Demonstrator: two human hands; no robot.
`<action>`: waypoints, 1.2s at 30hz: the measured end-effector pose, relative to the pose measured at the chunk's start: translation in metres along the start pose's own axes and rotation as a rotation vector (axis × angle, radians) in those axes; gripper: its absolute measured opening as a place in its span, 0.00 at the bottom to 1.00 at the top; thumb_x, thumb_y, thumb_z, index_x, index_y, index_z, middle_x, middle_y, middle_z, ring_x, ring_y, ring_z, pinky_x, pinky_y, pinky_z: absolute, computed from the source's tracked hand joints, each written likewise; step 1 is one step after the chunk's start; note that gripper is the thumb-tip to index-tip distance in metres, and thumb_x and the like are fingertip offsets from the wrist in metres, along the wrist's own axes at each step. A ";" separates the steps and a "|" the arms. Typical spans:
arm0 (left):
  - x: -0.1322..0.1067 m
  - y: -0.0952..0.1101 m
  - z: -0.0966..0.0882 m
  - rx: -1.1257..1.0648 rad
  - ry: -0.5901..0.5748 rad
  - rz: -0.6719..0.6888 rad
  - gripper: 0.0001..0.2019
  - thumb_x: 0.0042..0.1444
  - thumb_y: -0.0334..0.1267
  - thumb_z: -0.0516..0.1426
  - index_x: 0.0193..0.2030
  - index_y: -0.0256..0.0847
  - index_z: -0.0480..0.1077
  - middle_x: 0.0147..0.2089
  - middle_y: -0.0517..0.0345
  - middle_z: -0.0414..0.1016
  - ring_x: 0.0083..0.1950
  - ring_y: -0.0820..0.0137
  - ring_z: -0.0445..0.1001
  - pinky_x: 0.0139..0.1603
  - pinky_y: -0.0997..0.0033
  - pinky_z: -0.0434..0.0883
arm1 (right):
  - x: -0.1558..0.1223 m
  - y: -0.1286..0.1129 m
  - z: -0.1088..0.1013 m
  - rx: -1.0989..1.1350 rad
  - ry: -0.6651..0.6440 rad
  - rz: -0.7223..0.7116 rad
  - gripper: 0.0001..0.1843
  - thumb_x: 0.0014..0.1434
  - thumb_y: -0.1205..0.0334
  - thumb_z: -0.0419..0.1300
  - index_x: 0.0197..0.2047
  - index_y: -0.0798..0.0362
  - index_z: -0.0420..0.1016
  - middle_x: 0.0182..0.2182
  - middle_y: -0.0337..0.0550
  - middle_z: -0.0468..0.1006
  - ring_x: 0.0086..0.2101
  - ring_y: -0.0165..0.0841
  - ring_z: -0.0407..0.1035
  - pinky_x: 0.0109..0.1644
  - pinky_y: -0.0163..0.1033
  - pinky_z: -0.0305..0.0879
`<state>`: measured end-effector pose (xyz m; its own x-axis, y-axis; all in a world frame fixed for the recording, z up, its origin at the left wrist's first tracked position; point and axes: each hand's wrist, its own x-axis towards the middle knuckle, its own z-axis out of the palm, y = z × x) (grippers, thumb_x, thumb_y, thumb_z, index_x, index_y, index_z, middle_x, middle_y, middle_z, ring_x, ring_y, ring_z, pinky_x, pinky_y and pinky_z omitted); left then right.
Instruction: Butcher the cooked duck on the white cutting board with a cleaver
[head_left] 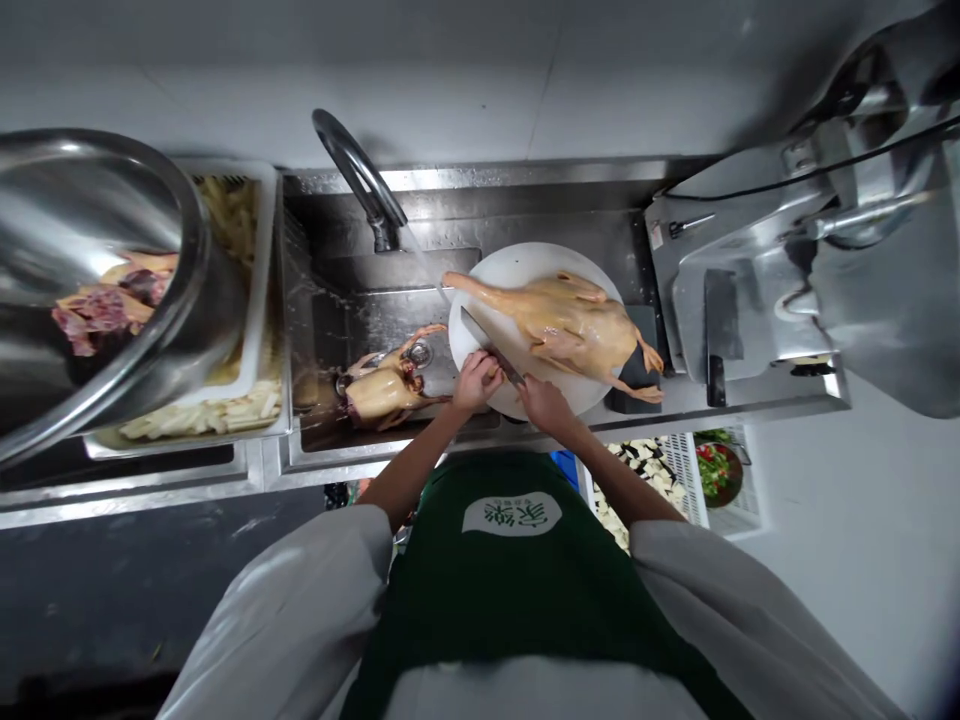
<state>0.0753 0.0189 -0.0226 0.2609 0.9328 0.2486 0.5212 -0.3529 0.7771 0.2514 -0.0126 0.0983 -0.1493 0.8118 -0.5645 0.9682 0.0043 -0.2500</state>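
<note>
My right hand is closed around the handle of a knife. The blade points up and to the left over a round white cutting board. Close beside the blade, near the board's lower left edge, my left hand has its fingers curled together; whatever may be between them is too small to make out. A whole plucked duck lies on the board, its neck to the left and its feet to the right, past the board's edge. Another plucked bird lies in the sink to the left of my left hand.
Water runs from a faucet into the metal sink. At left, a large steel bowl holds raw meat, by trays of pale cut strips. A cleaver lies on the slicing machine at right. A dark block sits under the board's right side.
</note>
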 end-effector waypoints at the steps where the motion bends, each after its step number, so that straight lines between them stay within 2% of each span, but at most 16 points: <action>1: 0.000 0.001 0.000 -0.014 0.004 -0.017 0.09 0.66 0.41 0.56 0.47 0.41 0.73 0.49 0.47 0.72 0.53 0.59 0.71 0.59 0.56 0.72 | 0.009 -0.003 0.000 0.021 0.028 -0.025 0.21 0.78 0.58 0.41 0.57 0.59 0.70 0.46 0.56 0.82 0.46 0.43 0.76 0.49 0.39 0.64; 4: 0.006 0.008 -0.005 0.021 0.044 -0.104 0.07 0.63 0.41 0.59 0.44 0.42 0.72 0.47 0.48 0.70 0.51 0.59 0.70 0.57 0.56 0.70 | 0.038 -0.002 -0.003 0.077 0.116 -0.158 0.19 0.77 0.60 0.44 0.52 0.60 0.74 0.48 0.56 0.81 0.48 0.41 0.75 0.51 0.38 0.63; 7: 0.010 0.019 -0.007 0.038 0.131 -0.216 0.07 0.57 0.37 0.63 0.35 0.42 0.68 0.42 0.52 0.67 0.47 0.61 0.70 0.55 0.57 0.70 | 0.049 0.012 -0.006 0.100 0.168 -0.228 0.17 0.76 0.59 0.49 0.45 0.59 0.76 0.43 0.54 0.82 0.43 0.40 0.74 0.48 0.38 0.63; 10: 0.004 0.029 -0.004 -0.083 0.252 -0.325 0.09 0.54 0.33 0.63 0.32 0.42 0.65 0.38 0.56 0.66 0.40 0.66 0.69 0.47 0.64 0.71 | 0.042 0.018 -0.004 0.095 0.199 -0.198 0.18 0.76 0.59 0.49 0.43 0.58 0.76 0.40 0.53 0.82 0.41 0.40 0.74 0.46 0.38 0.63; 13: -0.004 0.032 0.001 -0.221 0.308 -0.401 0.07 0.54 0.34 0.63 0.33 0.42 0.66 0.36 0.59 0.66 0.33 0.71 0.68 0.37 0.70 0.70 | 0.029 0.009 0.001 0.078 0.206 -0.127 0.19 0.77 0.58 0.47 0.47 0.57 0.76 0.40 0.53 0.82 0.42 0.41 0.74 0.47 0.38 0.62; 16: -0.008 0.032 0.006 -0.316 0.336 -0.438 0.07 0.56 0.37 0.63 0.34 0.41 0.68 0.37 0.58 0.67 0.32 0.73 0.69 0.36 0.72 0.71 | 0.019 -0.003 0.001 0.043 0.153 -0.054 0.20 0.77 0.56 0.44 0.52 0.56 0.75 0.41 0.54 0.82 0.41 0.43 0.76 0.45 0.40 0.63; 20: -0.007 0.033 0.006 -0.370 0.375 -0.434 0.09 0.59 0.42 0.62 0.34 0.40 0.69 0.37 0.58 0.68 0.32 0.73 0.70 0.36 0.72 0.71 | 0.012 -0.013 -0.004 0.007 0.111 -0.023 0.22 0.78 0.55 0.43 0.55 0.56 0.74 0.42 0.55 0.82 0.41 0.44 0.77 0.44 0.40 0.63; 24: -0.015 0.032 -0.011 -0.357 0.526 -0.493 0.08 0.61 0.42 0.59 0.34 0.41 0.69 0.34 0.58 0.70 0.35 0.71 0.71 0.38 0.72 0.71 | 0.012 -0.018 -0.007 -0.016 0.084 0.005 0.23 0.78 0.55 0.42 0.57 0.57 0.73 0.42 0.55 0.82 0.41 0.44 0.77 0.45 0.40 0.64; 28: -0.040 0.021 -0.036 -0.420 0.649 -0.592 0.08 0.61 0.42 0.58 0.36 0.41 0.67 0.32 0.60 0.72 0.31 0.73 0.73 0.36 0.73 0.72 | 0.009 -0.020 -0.013 -0.031 0.069 0.005 0.22 0.78 0.55 0.43 0.56 0.56 0.74 0.42 0.56 0.82 0.42 0.43 0.77 0.46 0.40 0.64; 33: -0.074 0.010 -0.057 -0.362 0.742 -0.683 0.11 0.61 0.46 0.58 0.35 0.41 0.67 0.29 0.62 0.70 0.29 0.73 0.72 0.33 0.74 0.70 | -0.005 -0.021 -0.029 -0.018 0.248 -0.060 0.23 0.78 0.57 0.41 0.56 0.58 0.73 0.40 0.56 0.82 0.41 0.42 0.77 0.45 0.38 0.63; 35: -0.085 0.008 -0.061 -0.319 0.761 -0.688 0.11 0.61 0.46 0.58 0.35 0.40 0.67 0.29 0.62 0.70 0.28 0.74 0.70 0.34 0.74 0.70 | -0.007 -0.020 -0.028 -0.004 0.298 -0.082 0.24 0.79 0.56 0.40 0.57 0.60 0.72 0.42 0.58 0.82 0.42 0.42 0.77 0.45 0.38 0.63; 36: -0.090 0.008 -0.062 -0.308 0.771 -0.683 0.11 0.61 0.46 0.58 0.35 0.40 0.67 0.29 0.62 0.70 0.28 0.74 0.70 0.34 0.73 0.70 | -0.007 -0.019 -0.024 -0.003 0.281 -0.069 0.23 0.79 0.57 0.40 0.57 0.60 0.72 0.42 0.58 0.82 0.42 0.42 0.77 0.44 0.38 0.63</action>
<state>0.0054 -0.0634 -0.0030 -0.6473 0.7582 -0.0788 0.1077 0.1933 0.9752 0.2389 -0.0043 0.1264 -0.1544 0.9394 -0.3061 0.9583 0.0671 -0.2776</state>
